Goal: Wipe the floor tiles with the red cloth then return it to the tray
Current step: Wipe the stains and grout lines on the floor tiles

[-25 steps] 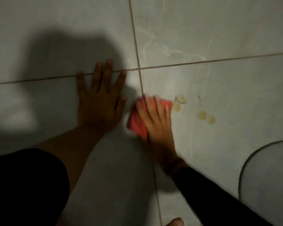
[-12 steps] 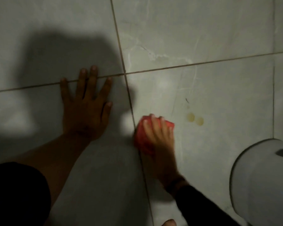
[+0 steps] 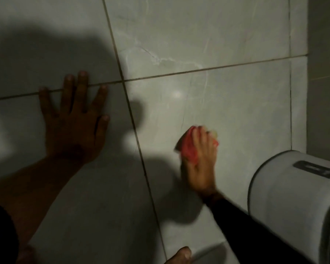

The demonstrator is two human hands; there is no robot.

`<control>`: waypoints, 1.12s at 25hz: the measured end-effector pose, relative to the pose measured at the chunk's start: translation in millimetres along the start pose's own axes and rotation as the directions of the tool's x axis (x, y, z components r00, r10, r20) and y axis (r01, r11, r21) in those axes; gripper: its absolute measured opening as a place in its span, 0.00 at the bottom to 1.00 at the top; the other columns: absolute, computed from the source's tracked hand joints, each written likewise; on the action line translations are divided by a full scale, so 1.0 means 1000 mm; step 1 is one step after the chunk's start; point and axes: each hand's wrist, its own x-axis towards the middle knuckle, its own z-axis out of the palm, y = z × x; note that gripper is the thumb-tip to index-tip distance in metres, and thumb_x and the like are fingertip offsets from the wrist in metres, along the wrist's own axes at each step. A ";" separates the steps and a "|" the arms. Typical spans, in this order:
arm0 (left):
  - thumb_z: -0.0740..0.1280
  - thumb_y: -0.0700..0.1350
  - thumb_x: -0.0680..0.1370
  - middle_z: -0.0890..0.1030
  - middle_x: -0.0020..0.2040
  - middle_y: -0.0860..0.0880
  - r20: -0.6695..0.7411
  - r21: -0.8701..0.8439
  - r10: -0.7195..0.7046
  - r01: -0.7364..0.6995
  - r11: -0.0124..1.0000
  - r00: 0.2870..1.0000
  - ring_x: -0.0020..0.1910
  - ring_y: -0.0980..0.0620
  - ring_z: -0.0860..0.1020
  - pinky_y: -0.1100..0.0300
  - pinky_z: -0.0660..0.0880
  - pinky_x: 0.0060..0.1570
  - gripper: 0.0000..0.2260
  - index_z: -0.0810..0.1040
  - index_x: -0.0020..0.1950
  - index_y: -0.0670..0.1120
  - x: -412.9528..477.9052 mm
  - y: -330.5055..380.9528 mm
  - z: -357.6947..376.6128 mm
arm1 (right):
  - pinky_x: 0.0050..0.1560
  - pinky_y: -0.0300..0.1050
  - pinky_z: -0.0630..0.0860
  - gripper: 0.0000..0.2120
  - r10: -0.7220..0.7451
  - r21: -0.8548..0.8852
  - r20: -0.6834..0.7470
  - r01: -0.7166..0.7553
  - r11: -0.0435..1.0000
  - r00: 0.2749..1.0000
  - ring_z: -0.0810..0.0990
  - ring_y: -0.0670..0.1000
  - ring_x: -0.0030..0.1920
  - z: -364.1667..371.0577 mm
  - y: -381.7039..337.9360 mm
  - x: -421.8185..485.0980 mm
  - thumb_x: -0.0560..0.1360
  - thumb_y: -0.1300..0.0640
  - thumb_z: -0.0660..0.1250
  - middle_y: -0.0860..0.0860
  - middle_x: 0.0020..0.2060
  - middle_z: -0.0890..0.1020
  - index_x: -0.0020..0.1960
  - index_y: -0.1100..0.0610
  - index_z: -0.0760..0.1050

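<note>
Two hands on glossy marbled tiles [image 3: 227, 103]: right hand [image 3: 202, 161] presses crumpled red cloth [image 3: 189, 149].

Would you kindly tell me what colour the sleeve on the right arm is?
Black, or very dark; the sleeve shows clearly in the head view.

red cloth [image 3: 189, 149] bunched, blurred, pressed on pale grey floor tiles [image 3: 227, 103]

1. My left hand [image 3: 74, 126] lies flat, fingers spread across a grout line of the floor tiles [image 3: 227, 103].
2. My right hand [image 3: 200, 161] presses the bunched red cloth [image 3: 189, 149] onto the tile, blurred.
3. A white rounded container [image 3: 293, 202] sits near right.
</note>
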 end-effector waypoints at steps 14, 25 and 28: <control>0.50 0.60 0.85 0.47 0.90 0.43 0.016 -0.007 0.013 -0.013 1.000 1.000 0.88 0.45 0.39 0.25 0.41 0.79 0.32 0.53 0.89 0.55 0.001 0.001 0.001 | 0.88 0.64 0.46 0.36 0.461 0.236 -0.240 -0.409 0.881 0.855 0.54 0.67 0.88 -0.026 0.030 0.062 0.80 0.51 0.58 0.65 0.87 0.58 0.85 0.66 0.59; 0.52 0.58 0.84 0.50 0.90 0.41 0.019 0.009 0.018 -0.018 1.000 1.000 0.89 0.35 0.51 0.24 0.43 0.80 0.32 0.57 0.89 0.53 0.003 0.005 -0.005 | 0.88 0.61 0.51 0.32 0.412 0.191 -0.282 -0.370 0.909 0.867 0.57 0.66 0.87 -0.057 0.000 0.132 0.85 0.51 0.61 0.63 0.86 0.60 0.85 0.64 0.60; 0.51 0.59 0.85 0.50 0.90 0.41 0.014 0.012 0.022 -0.022 1.000 1.000 0.89 0.36 0.51 0.24 0.43 0.80 0.32 0.55 0.89 0.54 0.002 0.004 -0.004 | 0.87 0.62 0.50 0.35 0.065 0.102 -0.313 -0.035 0.994 0.948 0.57 0.66 0.87 -0.036 -0.075 0.186 0.82 0.51 0.63 0.60 0.87 0.62 0.86 0.59 0.61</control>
